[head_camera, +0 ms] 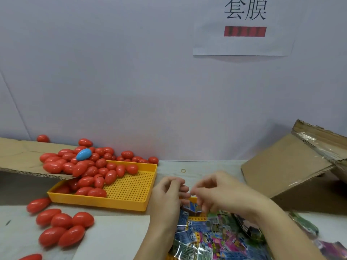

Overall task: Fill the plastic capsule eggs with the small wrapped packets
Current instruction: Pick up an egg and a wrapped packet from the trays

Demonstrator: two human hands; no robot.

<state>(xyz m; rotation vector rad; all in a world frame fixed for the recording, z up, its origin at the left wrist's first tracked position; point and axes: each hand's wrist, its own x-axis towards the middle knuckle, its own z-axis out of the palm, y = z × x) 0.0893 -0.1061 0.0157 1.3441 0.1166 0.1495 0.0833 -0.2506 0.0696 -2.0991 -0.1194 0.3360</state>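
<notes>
Just then both my hands were raised together over the heap of small wrapped packets, which lay in crinkled clear film at the near right of the table. My left hand had its fingers curled in toward the right one, and my right hand was blurred, fingers bent and meeting the left fingertips; whether either pinched anything between them I could not tell. One blue packet stood just below my fingers, on top of the heap.

Red capsule eggs spilled from a cardboard flap into a yellow perforated tray on my left, with a single blue egg lying on top of the pile. More red eggs lay loose on the table nearer me. A tilted cardboard box stood at the right, and a printed paper sign hung on the wall behind.
</notes>
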